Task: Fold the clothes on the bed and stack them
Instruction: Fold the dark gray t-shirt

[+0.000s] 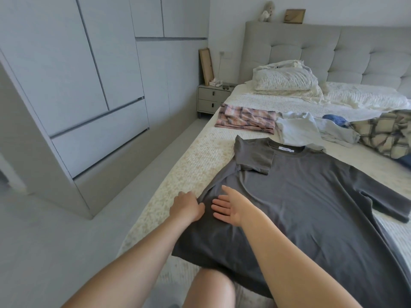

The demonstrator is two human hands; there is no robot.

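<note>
On the bed (pixel 191 161), the left hand (pixel 185 206) pinches the gray shirt (pixel 300 203) edge; right hand (pixel 229 207) lies flat beside. One sleeve folded; other clothes (pixel 333 127) beyond wait.

Both hands (pixel 206 207) on grey T-shirt (pixel 300 196), bed (pixel 189 161).

Grey T-shirt (pixel 311 196) flat on bed (pixel 193 156), sleeve folded

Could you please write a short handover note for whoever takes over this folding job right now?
Left hand pinches the grey tee's left edge; keep that grip. Right hand lies open and flat on the tee beside it.
Tee is spread on the bed, left sleeve folded in, right sleeve still out.
Pink plaid piece lies folded behind.
Left: finish the tee, fold the white top and plaid heap, stack.
</note>
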